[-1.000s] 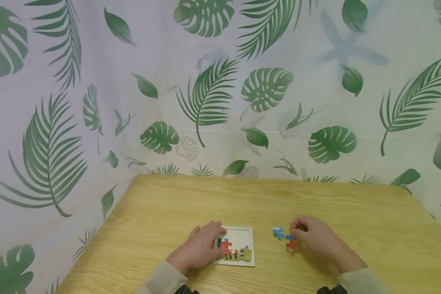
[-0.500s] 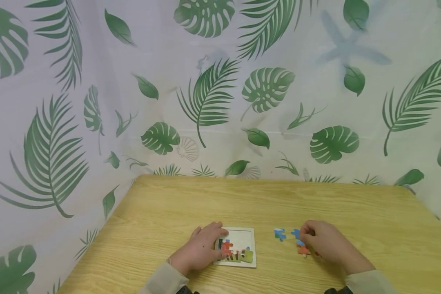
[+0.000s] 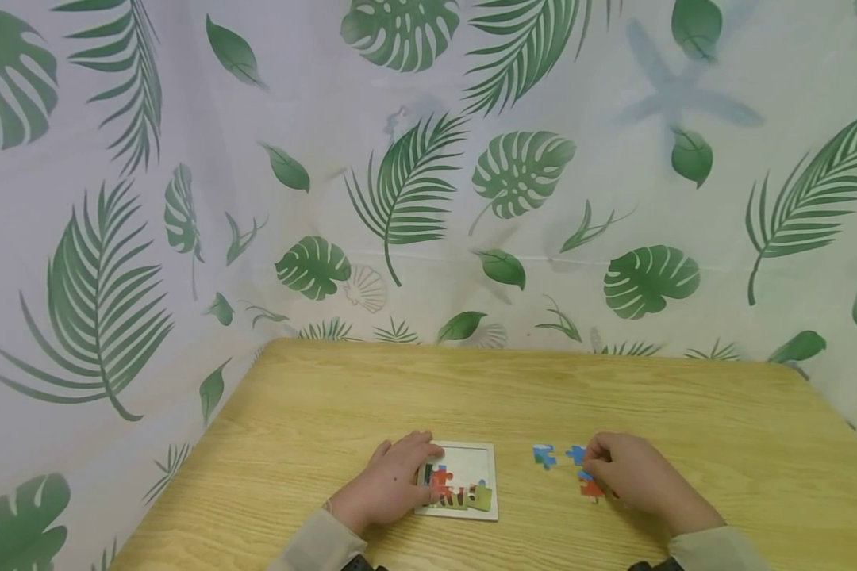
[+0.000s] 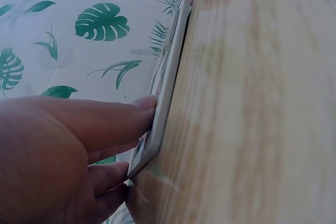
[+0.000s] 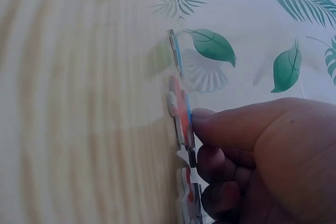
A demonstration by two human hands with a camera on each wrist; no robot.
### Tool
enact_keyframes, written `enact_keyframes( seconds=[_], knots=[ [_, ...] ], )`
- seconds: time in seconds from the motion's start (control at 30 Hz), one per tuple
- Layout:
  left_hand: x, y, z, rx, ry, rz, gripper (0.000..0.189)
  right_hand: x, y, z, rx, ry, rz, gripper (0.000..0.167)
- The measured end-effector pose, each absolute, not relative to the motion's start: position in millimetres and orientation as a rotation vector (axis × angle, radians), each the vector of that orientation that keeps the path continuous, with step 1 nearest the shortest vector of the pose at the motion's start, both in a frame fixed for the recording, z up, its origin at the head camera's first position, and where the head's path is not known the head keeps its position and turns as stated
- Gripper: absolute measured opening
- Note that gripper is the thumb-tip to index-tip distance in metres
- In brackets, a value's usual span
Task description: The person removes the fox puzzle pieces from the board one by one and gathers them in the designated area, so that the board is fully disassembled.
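Note:
A small jigsaw puzzle tray (image 3: 469,463) with a pale rim lies flat on the table. Red, black-striped and green pieces (image 3: 480,498) fill part of its lower and left area. My left hand (image 3: 391,482) holds the tray at its left side, the thumb on the rim (image 4: 151,103). To the right, my right hand (image 3: 636,480) pinches a red-and-blue puzzle piece (image 3: 590,487) at table level; its fingertips are partly hidden. Just left of those fingers lies a blue piece (image 3: 575,454), and a blue-and-green piece (image 3: 543,456) sits farther left. Another red piece (image 5: 186,200) shows under the curled fingers in the right wrist view.
The wood-grain table (image 3: 371,388) reaches back to a white curtain (image 3: 428,317) printed with green leaves. Bare wood separates the tray from the loose pieces. The curtain also runs along the table's left side.
My right hand has moved a little to the right and nearer, with the red-and-blue piece shifting along. The blue piece beside it has come into view. My left hand stays on the tray.

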State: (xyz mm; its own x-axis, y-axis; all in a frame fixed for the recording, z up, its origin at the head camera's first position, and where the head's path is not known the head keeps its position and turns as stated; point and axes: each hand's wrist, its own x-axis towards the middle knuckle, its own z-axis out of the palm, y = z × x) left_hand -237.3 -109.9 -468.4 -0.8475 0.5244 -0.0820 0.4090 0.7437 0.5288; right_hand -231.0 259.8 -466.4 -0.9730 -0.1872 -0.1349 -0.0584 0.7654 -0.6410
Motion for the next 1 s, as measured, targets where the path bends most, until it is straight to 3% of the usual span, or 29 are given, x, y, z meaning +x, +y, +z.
enact_keyframes(
  seconds=[1.0],
  knots=[
    [-237, -111, -467, 0.721, 2.7, 0.764, 0.061, -228, 245, -460, -0.228, 2.861, -0.987, 0.01]
  ],
)
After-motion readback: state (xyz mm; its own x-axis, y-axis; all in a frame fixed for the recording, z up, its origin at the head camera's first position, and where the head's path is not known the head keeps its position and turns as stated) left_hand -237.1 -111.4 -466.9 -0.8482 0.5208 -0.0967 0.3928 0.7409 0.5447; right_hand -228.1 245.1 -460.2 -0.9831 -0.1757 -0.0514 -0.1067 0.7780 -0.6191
